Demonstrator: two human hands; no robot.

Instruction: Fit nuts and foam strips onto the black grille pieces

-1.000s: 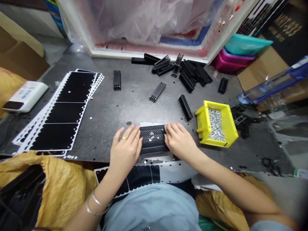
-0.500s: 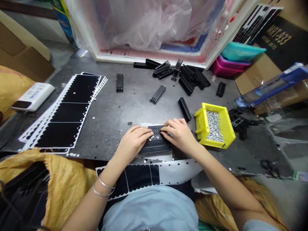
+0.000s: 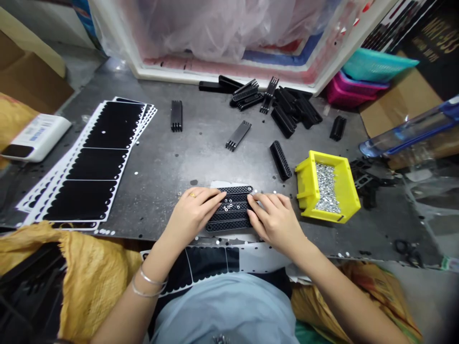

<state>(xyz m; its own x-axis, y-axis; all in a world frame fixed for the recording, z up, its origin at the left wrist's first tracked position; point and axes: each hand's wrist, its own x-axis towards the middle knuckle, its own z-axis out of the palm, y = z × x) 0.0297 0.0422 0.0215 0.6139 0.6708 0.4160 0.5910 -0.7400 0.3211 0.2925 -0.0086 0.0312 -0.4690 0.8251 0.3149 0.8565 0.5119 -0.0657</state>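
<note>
Black mesh strips [image 3: 229, 221] w/ washers [image 3: 226, 206]: L hand [image 3: 191, 214] & R hand [image 3: 275, 222] flat on them (fingers spread).

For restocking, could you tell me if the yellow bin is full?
The yellow bin is part full: small silver rings lie below its rim.
</note>
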